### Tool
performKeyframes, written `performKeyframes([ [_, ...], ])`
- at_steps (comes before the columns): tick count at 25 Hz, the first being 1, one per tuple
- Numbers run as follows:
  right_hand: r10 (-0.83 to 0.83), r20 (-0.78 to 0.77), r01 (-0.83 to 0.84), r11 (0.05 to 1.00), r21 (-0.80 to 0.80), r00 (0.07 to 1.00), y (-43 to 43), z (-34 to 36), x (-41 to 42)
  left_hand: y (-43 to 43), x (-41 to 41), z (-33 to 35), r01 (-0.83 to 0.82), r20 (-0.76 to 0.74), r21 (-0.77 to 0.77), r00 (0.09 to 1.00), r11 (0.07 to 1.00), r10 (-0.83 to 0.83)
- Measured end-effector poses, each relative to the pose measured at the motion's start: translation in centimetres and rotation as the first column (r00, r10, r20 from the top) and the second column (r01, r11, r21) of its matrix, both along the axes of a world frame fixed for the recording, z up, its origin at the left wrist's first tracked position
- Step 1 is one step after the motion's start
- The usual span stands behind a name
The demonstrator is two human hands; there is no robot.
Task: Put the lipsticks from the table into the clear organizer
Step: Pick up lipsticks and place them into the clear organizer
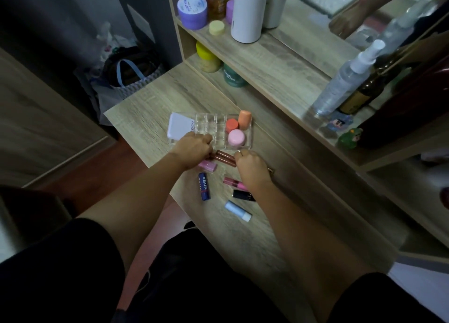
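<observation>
Both hands sit curled over a pair of slim brown lipstick tubes [224, 159] lying side by side on the pale wood-grain table [145, 111]: the left hand [194, 150] has its fingers bent down onto the tubes' left ends, the right hand [251, 167] is closed in a loose fist at their right ends, though whether either truly grips a tube I cannot tell. Just beyond the knuckles stands the clear organizer [209, 128], a glossy hard-plastic tray divided into small square cells, with a larger right-hand section holding three rounded pastel caps [235, 138] in orange, coral and pink. A flat white rectangular case [179, 127] rests against its left side. Nearer on the table lie a pink frosted tube [207, 165], a dark blue cylindrical NIVEA stick [204, 186], a glossy magenta gloss tube [234, 183], a black squared lipstick [243, 195] and a light blue balm with a white cap [238, 211], all well apart from the tray
</observation>
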State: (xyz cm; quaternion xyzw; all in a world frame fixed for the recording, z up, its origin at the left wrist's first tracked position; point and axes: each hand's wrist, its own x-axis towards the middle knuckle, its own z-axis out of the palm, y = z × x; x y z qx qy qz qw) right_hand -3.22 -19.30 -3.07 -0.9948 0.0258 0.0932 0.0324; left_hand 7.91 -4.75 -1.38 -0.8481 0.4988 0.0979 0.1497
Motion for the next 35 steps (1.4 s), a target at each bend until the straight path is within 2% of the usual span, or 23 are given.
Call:
performKeyframes([
  [5, 0.033, 0.003, -0.033, 0.999, -0.018, 0.999, 0.2, -0.2, 0.1, 0.4, 0.1, 0.2, 0.025, 0.014, 0.028, 1.0, 0.999, -0.026],
  [9, 0.023, 0.027, -0.023, 1.0, 0.015, 0.999, 0.4, -0.3, -0.2, 1.5, 0.4, 0.9, 0.057, -0.017, -0.043, 0.998, 0.997, -0.058],
  [11, -0.006, 0.062, 0.001, 0.998, 0.068, 0.998, 0.1, -0.1, -0.4, 2.2, 0.9, 1.7, 0.059, -0.013, -0.099, 0.998, 0.993, -0.06],
  [13, -0.098, 0.089, 0.076, 0.973, 0.218, 0.991, -0.4, 1.0, -0.3, 3.1, 1.7, 2.7, 0.041, -0.009, -0.152, 0.999, 0.988, -0.043],
  [15, -0.241, 0.131, 0.154, 0.869, 0.469, 0.962, -1.0, 2.4, 0.3, 3.8, 2.5, 3.9, -0.056, -0.133, -0.237, 0.991, 0.97, 0.024],
  [17, -0.357, 0.122, 0.175, 0.693, 0.699, 0.926, -1.3, 3.6, 1.6, 4.1, 3.2, 5.2, -0.243, -0.342, -0.291, 0.93, 0.925, 0.136],
  [19, -0.411, 0.061, 0.178, 0.518, 0.837, 0.91, -1.2, 4.3, 3.4, 4.5, 4.1, 6.4, -0.377, -0.416, -0.37, 0.884, 0.849, 0.212],
  [21, -0.449, 0.039, 0.176, 0.428, 0.886, 0.893, -0.7, 4.7, 5.3, 4.7, 5.0, 7.3, -0.469, -0.443, -0.461, 0.857, 0.754, 0.262],
  [24, -0.488, 0.078, 0.18, 0.46, 0.87, 0.869, -0.1, 4.3, 7.5, 4.6, 6.2, 8.2, -0.58, -0.487, -0.558, 0.808, 0.594, 0.331],
  [25, -0.489, 0.091, 0.185, 0.487, 0.854, 0.868, 0.1, 4.1, 8.0, 4.3, 6.6, 8.4, -0.581, -0.468, -0.577, 0.811, 0.574, 0.35],
  [30, -0.422, 0.054, 0.221, 0.575, 0.787, 0.905, 0.8, 3.1, 9.9, 2.9, 7.8, 7.9, -0.533, -0.401, -0.514, 0.842, 0.673, 0.36],
  [35, -0.385, 0.011, 0.275, 0.679, 0.68, 0.923, 1.3, 2.6, 10.7, 1.8, 8.1, 7.3, -0.5, -0.408, -0.457, 0.853, 0.735, 0.327],
])
